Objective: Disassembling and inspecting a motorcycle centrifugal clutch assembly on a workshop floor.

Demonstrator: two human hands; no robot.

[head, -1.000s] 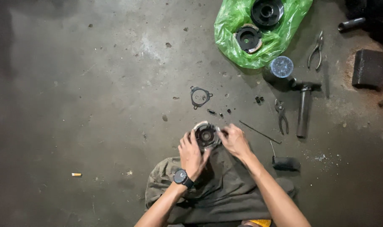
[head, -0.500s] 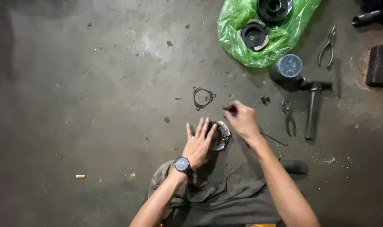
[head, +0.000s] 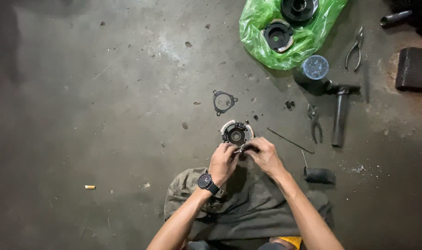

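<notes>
My left hand (head: 224, 162), with a black watch on its wrist, and my right hand (head: 263, 154) meet just below a round black metal part (head: 237, 133) with pale segments on its rim, lying on the concrete floor. Both hands pinch a small dark metal piece (head: 242, 149) between their fingertips. What that piece is cannot be made out. A flat triangular gasket (head: 224, 101) lies further up the floor.
A green plastic bag (head: 262, 18) carries two black round parts. Near it stand a blue-lidded jar (head: 315, 67), a hammer (head: 340, 111), two pliers (head: 314, 121) (head: 354, 47), a thin rod (head: 289, 140) and a dark block (head: 414, 68). A grey cloth (head: 252, 208) lies under my arms.
My right hand came back from reaching up the floor, and both hands drew together below the round part, now pinching a small piece. The left hand lifted off the round part.
</notes>
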